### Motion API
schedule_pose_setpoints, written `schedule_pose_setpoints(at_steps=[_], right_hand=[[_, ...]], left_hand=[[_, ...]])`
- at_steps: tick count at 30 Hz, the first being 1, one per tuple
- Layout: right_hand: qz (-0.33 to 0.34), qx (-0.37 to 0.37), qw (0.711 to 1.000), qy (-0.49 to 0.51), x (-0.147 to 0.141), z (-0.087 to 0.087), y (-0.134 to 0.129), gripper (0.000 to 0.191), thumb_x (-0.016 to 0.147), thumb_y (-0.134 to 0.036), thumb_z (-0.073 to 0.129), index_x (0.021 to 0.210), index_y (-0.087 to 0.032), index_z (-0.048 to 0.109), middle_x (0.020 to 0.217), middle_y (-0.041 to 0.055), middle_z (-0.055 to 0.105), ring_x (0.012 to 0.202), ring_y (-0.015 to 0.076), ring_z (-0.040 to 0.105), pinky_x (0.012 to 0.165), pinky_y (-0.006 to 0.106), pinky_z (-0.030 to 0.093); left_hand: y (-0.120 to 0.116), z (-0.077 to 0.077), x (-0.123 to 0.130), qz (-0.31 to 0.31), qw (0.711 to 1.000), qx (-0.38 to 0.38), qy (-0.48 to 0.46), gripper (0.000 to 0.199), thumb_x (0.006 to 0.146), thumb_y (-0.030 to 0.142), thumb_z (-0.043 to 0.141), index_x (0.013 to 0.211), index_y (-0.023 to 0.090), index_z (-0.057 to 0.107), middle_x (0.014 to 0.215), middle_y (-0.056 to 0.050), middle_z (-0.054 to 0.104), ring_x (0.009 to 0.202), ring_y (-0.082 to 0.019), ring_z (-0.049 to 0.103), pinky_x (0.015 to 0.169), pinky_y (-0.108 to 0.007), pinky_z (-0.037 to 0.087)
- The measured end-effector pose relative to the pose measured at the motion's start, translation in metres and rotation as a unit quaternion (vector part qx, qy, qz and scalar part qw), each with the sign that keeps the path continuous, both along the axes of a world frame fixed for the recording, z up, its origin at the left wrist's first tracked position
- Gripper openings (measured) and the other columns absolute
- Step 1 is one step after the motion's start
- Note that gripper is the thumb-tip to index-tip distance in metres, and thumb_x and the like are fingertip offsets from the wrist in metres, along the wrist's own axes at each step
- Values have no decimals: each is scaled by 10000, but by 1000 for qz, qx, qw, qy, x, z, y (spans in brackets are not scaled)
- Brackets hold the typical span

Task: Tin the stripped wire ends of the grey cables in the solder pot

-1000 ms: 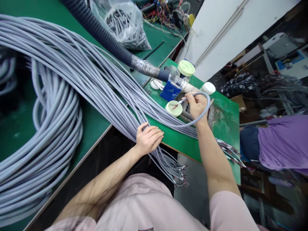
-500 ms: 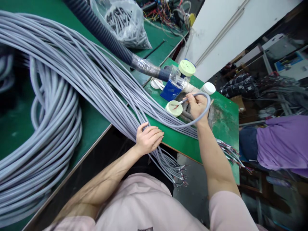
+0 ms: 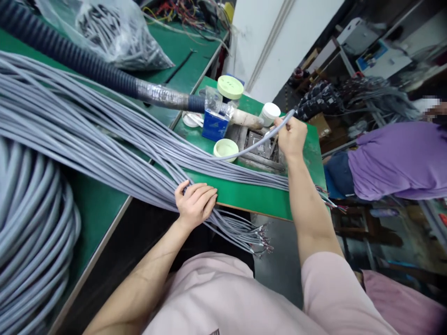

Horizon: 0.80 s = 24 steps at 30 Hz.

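Note:
My right hand (image 3: 292, 137) pinches one grey cable (image 3: 256, 145) near its end, above a dark square metal pot (image 3: 260, 145) set in the green table. Its stripped tip is mostly hidden by the hand. My left hand (image 3: 195, 202) is closed round a bundle of grey cables (image 3: 146, 181) at the table's front edge; their stripped ends (image 3: 260, 242) hang past it. More grey cables lie across the table behind. A pale green round dish (image 3: 226, 149) sits left of the pot.
A ribbed hose (image 3: 115, 79) runs from the upper left to a blue box (image 3: 214, 124). Behind stand a green-lidded jar (image 3: 230, 87) and a white jar (image 3: 270, 111). A cable coil (image 3: 31, 223) lies left. A person in purple (image 3: 401, 158) is at the right.
My right hand has lifted the cable's end out of the green dish and moved it over to the metal pot. My left hand keeps its hold on the bundle. The view has shifted.

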State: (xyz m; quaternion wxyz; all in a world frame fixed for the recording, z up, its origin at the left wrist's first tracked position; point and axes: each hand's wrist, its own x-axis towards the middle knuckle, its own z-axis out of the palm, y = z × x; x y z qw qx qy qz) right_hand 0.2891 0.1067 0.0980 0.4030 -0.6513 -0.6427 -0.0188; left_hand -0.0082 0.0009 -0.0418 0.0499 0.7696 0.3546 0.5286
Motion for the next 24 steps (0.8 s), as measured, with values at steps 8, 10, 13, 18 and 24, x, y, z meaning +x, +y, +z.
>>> schedule_pose_setpoints(at_steps=[8, 10, 13, 18, 24], right_hand=[[-79, 22, 996, -43, 17, -15, 9, 309, 891, -369, 528, 638, -199, 574, 583, 7, 561, 646, 160, 573, 632, 288, 426], [-80, 23, 996, -41, 19, -18, 11, 313, 885, -362, 528, 620, -199, 559, 572, 2, 541, 649, 158, 559, 638, 286, 418], [-86, 18, 996, -34, 21, -21, 13, 307, 878, -345, 532, 609, -196, 545, 578, 1, 531, 656, 161, 553, 664, 295, 417], [-98, 6, 995, -36, 21, -24, 16, 298, 870, -321, 534, 598, -198, 528, 576, -4, 519, 630, 159, 534, 665, 295, 403], [-104, -3, 993, -47, 25, -31, 18, 294, 862, -314, 542, 592, -200, 531, 575, 4, 542, 642, 167, 539, 663, 290, 403]], left_hand=[[0, 5, 0, 20, 999, 20, 32, 212, 777, 231, 663, 977, 300, 687, 861, 12, 760, 856, -208, 681, 1045, -447, 284], [0, 6, 0, 20, 999, 21, 33, 218, 768, 228, 672, 973, 301, 690, 855, 15, 761, 847, -209, 682, 1035, -445, 288], [0, 7, 1, 19, 999, 19, 33, 224, 757, 224, 684, 966, 305, 693, 850, 18, 762, 842, -213, 684, 1018, -445, 294], [0, 9, 1, 19, 999, 28, 33, 222, 760, 217, 683, 967, 296, 689, 845, 17, 760, 837, -210, 680, 1010, -443, 291], [0, 8, 1, 14, 999, 23, 33, 199, 783, 228, 670, 970, 296, 684, 846, 14, 755, 844, -209, 672, 1012, -444, 275]])
